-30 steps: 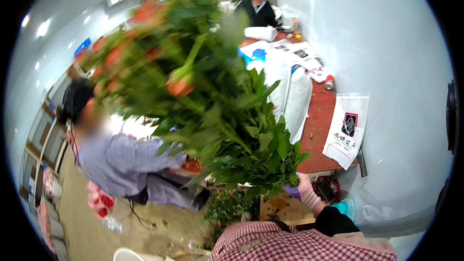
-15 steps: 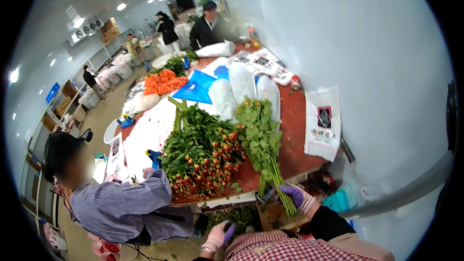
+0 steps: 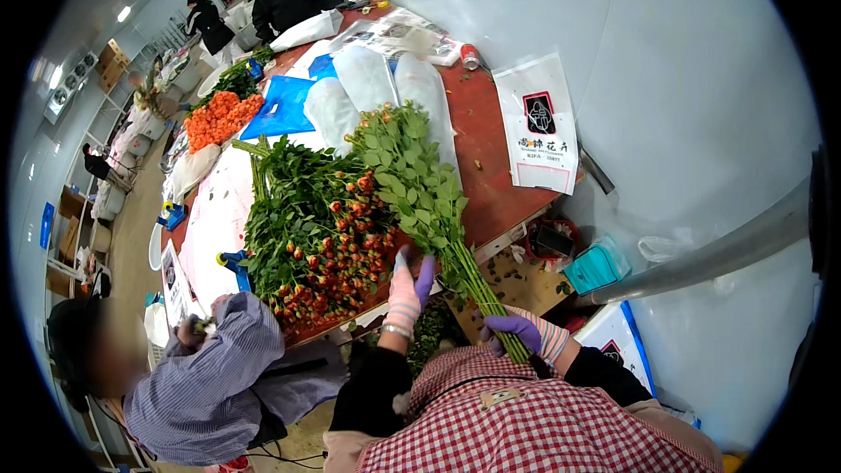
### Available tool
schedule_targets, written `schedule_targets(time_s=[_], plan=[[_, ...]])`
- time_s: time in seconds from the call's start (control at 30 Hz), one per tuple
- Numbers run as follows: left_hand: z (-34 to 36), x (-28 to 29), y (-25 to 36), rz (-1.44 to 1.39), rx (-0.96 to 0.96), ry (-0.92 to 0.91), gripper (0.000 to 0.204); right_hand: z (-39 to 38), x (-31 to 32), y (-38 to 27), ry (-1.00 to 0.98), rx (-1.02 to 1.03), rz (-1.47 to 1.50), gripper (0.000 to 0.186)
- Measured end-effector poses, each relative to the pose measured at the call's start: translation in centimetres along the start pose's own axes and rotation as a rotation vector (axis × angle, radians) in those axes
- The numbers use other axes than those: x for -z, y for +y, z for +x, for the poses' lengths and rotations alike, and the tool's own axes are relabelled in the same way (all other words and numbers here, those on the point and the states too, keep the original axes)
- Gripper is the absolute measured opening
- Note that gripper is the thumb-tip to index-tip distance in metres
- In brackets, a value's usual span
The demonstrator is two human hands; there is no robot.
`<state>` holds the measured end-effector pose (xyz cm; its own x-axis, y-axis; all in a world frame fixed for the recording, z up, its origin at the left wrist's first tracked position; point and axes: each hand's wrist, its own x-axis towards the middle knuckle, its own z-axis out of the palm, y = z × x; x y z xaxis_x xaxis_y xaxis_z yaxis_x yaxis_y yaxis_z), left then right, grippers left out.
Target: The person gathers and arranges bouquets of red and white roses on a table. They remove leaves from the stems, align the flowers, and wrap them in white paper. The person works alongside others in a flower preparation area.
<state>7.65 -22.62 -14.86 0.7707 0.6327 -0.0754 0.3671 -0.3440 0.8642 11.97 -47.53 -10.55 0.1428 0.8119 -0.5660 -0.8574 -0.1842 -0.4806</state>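
Observation:
My right hand [image 3: 517, 335], in a purple and striped glove, is closed round the lower stems of a leafy bunch of roses [image 3: 420, 180]. The bunch slants up and left over the table edge, its leafy head on the table; a few small orange blooms show at its tip. My left hand [image 3: 408, 291], gloved alike, is beside the stems with fingers raised and apart, holding nothing. It is nearest a large pile of orange-red roses [image 3: 324, 241] with dark green leaves, lying on the red table [image 3: 480, 144].
White wrapped bundles [image 3: 363, 79] and a blue plastic sheet [image 3: 279, 105] lie farther back. Close on my left a co-worker in a striped sleeve [image 3: 206, 377] bends to the table. A grey pipe [image 3: 701, 250] runs along the right wall; a teal box [image 3: 596, 267] is below.
My right hand has drawn the rose bunch down toward my body. My left hand has risen from below the table edge to beside the stems. The view has shifted.

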Motion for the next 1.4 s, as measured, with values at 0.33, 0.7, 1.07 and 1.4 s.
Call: schedule_targets(time_s=[0.33, 0.7, 1.07, 1.4], plan=[[2.2, -0.6, 6.9, 0.638, 0.171, -0.324, 0.049, 0.6, 1.3, 3.3, 0.371, 0.264, -0.809, 0.055], [-8.2, 9.6, -0.5, 1.115, 0.023, -0.990, 0.035, 0.3, 3.4, 3.4, 0.382, 0.209, -0.792, 0.069], [0.5, -0.6, 8.2, 0.750, 0.123, -0.318, 0.059, -0.6, -0.8, 2.7, 0.669, 0.083, -1.375, 0.079], [-3.6, 0.2, 3.5, -0.023, -0.170, -0.502, 0.021, 3.0, 7.5, 8.3, 0.341, 0.364, -1.122, 0.048]])
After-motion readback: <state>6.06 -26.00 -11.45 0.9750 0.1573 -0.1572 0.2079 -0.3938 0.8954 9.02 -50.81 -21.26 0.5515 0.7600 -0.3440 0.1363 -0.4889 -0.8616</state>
